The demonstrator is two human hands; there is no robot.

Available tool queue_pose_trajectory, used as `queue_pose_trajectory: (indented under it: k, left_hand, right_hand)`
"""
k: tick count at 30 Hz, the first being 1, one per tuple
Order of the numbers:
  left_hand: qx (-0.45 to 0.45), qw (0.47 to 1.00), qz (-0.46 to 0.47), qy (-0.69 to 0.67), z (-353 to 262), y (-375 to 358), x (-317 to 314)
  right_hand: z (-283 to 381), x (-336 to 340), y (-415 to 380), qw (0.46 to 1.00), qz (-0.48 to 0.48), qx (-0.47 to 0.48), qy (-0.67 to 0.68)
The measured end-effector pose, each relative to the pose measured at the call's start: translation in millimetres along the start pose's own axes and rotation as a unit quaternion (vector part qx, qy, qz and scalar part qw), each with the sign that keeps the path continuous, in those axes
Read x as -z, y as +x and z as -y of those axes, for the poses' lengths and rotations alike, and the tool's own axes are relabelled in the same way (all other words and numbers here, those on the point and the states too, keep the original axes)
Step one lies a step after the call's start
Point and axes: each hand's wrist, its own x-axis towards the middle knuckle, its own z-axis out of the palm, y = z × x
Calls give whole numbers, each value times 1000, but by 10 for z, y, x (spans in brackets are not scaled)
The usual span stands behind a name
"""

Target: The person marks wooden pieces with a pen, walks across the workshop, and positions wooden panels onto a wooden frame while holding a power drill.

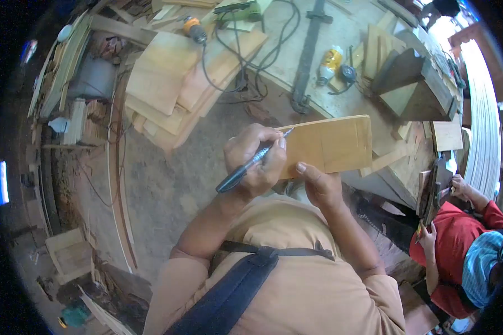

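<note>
My left hand is closed round a dark pen, its tip slanting up over the left end of a small flat wooden board. Some knuckles of this hand lie against the board's edge. Faint lines run across the board's face. My right hand grips the board at its near edge, thumb on top and the other fingers hidden beneath. The board is held up in front of my chest.
Stacked thin boards lie ahead left, with an orange power tool and cables on them. The workbench bears a metal bar clamp, a yellow-labelled bottle and a tape measure. A co-worker in red works at right.
</note>
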Motion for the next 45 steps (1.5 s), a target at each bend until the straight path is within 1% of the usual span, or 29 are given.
queue_pose_trajectory:
  k: [2, 5, 8, 9, 10, 11, 14, 15, 17, 19, 22, 23, 24, 26, 29, 32, 34, 37, 38, 40, 41, 44, 45]
  left_hand:
    - [-17, 999, -6, 32, -21, -21, 115]
    - [-5, 997, -32, 72, -53, -103, 249]
    - [-56, 996, -5, 62, -47, -111, 370]
    - [23, 998, -30, -55, -73, -141, 422]
    - [102, 978, -58, -171, -132, -219, 472]
    - [175, 938, -87, -286, -177, -289, 517]
    - [103, 925, -178, -321, -251, -433, 696]
    - [86, 947, -178, -252, -231, -512, 795]
    - [112, 947, -284, -99, -229, -678, 869]
    - [152, 917, -368, 34, -187, -929, 951]
    - [234, 850, -446, 156, -103, -1263, 1005]
    - [266, 838, -465, 101, -160, -1354, 990]
    - [287, 820, -496, 13, -157, -1443, 962]
    - [307, 765, -539, -174, -112, -1622, 908]
    - [314, 755, -475, -325, -142, -1868, 936]
    - [282, 753, -483, -348, -244, -1960, 1026]
    - [268, 737, -501, -367, -224, -2137, 1192]
    - [223, 717, -528, -396, -200, -2390, 1527]
    - [204, 712, -536, -405, -190, -2469, 1661]
    - [208, 676, -566, -424, -112, -2684, 1869]
    - [207, 659, -582, -428, -90, -2788, 2011]
    - [142, 651, -593, -452, -131, -3036, 2480]
    - [141, 662, -590, -440, -171, -3139, 2623]
  right_hand:
    - [-65, -90, 16, 1000, 6, -14, 4]
    - [-162, -193, 37, 999, 12, -37, -2]
    - [-183, -300, 76, 998, 40, -54, -5]
    - [-189, -335, 101, 997, 54, -62, -6]
    - [-210, -360, 120, 996, 61, -72, -1]
    - [-242, -375, 143, 994, 69, -83, 4]
    - [-384, -344, 257, 988, 81, -131, -4]
    - [-425, -345, 310, 985, 87, -151, -9]
    - [-463, -411, 403, 974, 128, -187, 9]
    - [-509, -470, 485, 961, 166, -220, 19]
    - [-619, -581, 527, 943, 212, -256, 19]
    - [-658, -644, 524, 939, 223, -260, 18]
    - [-693, -708, 516, 937, 231, -261, 15]
    - [-759, -840, 485, 928, 241, -285, 13]
    - [-920, -1010, 424, 922, 259, -286, -15]
    - [-1059, -1233, 350, 910, 292, -287, -60]
    - [-1158, -1467, 245, 902, 319, -281, -83]
    - [-1353, -1840, -12, 896, 361, -238, -102]
    - [-1464, -1925, -81, 884, 384, -204, -175]
    - [-1772, -1962, -131, 843, 422, -127, -307]
    - [-1957, -1967, -137, 836, 470, -100, -265]
    - [-2244, -2308, -331, 803, 489, -150, -305]
    - [-2353, -2457, -435, 826, 473, -155, -264]
